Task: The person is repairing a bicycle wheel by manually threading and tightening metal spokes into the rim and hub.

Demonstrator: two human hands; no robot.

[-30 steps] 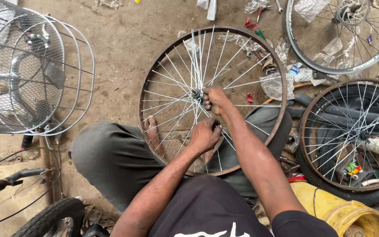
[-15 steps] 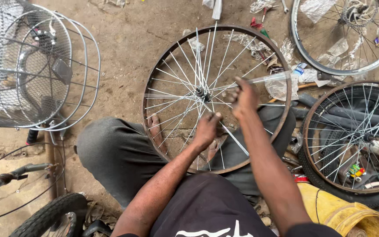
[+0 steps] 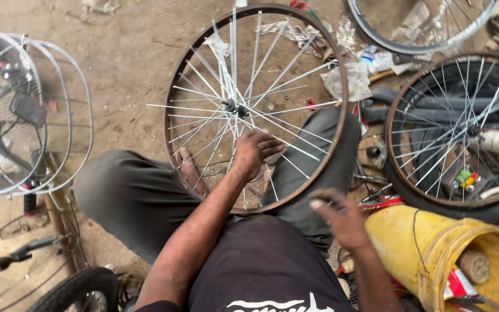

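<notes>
In the head view, just beyond the fingers of our left hand (image 3: 253, 153), the bicycle wheel (image 3: 342, 115) lies nearly flat over our lap, hub (image 3: 235, 108) axis pointing up at us. Those fingers curl narrow on the spokes (image 3: 295, 110). Our right hand (image 3: 342, 219) hovers beside the rim, fingers loosely spread, empty, near the yellow container (image 3: 411, 242).

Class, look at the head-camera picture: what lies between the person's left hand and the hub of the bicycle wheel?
In the head view, only thin spokes cross the short stretch between the left hand and the hub; dirt floor shows through them.
</notes>
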